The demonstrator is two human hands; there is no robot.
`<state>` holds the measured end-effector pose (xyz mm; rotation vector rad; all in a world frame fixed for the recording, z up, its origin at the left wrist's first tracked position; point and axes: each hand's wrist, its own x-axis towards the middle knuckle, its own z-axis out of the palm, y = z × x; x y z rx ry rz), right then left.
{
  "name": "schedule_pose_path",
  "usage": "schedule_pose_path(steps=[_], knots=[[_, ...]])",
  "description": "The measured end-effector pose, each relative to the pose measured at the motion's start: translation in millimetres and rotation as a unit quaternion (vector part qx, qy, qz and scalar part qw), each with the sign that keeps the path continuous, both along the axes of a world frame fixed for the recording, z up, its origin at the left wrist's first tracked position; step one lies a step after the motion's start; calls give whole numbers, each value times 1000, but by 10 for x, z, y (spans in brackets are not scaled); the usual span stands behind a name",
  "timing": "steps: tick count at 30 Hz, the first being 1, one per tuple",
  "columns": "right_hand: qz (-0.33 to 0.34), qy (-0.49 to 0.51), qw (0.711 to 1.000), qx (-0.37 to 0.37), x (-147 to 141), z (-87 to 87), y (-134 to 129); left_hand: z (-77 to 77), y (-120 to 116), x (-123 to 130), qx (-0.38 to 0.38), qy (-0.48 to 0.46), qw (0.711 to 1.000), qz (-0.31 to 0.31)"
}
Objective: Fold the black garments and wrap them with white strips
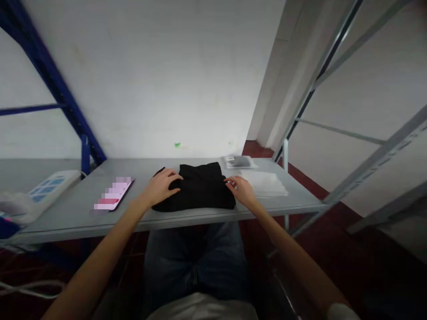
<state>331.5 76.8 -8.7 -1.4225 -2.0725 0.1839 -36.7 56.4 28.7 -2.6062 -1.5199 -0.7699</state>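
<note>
A folded black garment (196, 192) lies on the grey desk (76, 209) straight ahead of me at twelve o'clock, close to the near edge. My left hand (162, 186) rests flat on its left end, at about nine o'clock of the cloth, with the fingers (173, 174) loosely spread over the fabric and pinching nothing. My right hand (242, 189) sits at the garment's right edge, at about three o'clock, fingers (231, 181) bent and slightly apart with the tips touching the cloth; I cannot tell whether they hold a fold.

Just past my right hand, at three o'clock of the garment, lies one stack of clear plastic bags (265, 183), flat; what is in them I cannot tell. Behind that, at about one o'clock, lies one more clear bag (239, 162) with something dark inside and a small white label on it.

At nine o'clock, well apart from my left hand, one flat pink and white card (113, 194) lies on the desk, its face blurred. Farther out at nine o'clock, by the blue rack post (85, 155), lies one white power strip (50, 189) with blue sockets. My knees in blue jeans (196, 258) are below the desk edge at six o'clock.
</note>
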Motion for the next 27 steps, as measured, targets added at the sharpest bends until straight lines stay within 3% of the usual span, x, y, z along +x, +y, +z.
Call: schedule_pose_path(steps=[2, 6, 10, 13, 16, 19, 23, 27], knots=[[-2, 6, 1000, -4, -15, -10, -10, -70, -18, 114, -21, -15, 999, -32], [21, 85, 995, -40, -48, -36, 84, -152, 125, 163, -33, -50, 998, -17], [19, 228, 970, -85, -174, 38, 442, -92, 469, 129, -48, -118, 987, 100], [-6, 275, 958, -75, -348, 123, 742, -29, 746, 148, -71, -152, 965, 201], [-64, 230, 969, -63, -558, 108, 854, -15, 877, 240, -45, -150, 958, 238], [-108, 133, 985, -35, -808, -20, 752, -56, 816, 407, -2, -142, 959, 246], [-43, 22, 998, 31, -1187, -174, 539, -168, 628, 653, 64, -44, 983, 169], [0, -20, 999, 47, -1413, -239, 519, -373, 587, 759, 40, 49, 989, 133]])
